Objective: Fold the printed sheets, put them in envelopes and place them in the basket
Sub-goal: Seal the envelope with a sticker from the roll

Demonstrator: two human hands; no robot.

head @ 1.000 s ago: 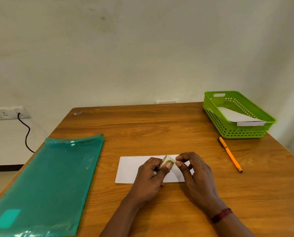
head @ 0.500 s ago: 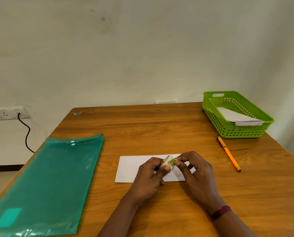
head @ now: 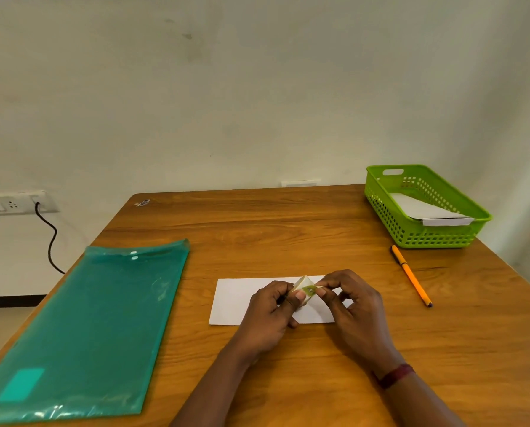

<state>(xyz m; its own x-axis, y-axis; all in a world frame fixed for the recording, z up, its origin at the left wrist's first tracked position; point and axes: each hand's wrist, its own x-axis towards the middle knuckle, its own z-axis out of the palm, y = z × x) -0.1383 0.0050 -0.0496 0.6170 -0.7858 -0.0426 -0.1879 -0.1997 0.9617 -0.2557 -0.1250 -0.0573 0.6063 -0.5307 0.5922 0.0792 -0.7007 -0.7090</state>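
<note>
left hand (head: 269,312) and right hand (head: 354,312) pinch a greenish object (head: 304,288) over the white envelope (head: 234,300).

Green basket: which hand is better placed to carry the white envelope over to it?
Probably the right hand: the green basket stands on its side, while the left hand grips the small roll.
</note>
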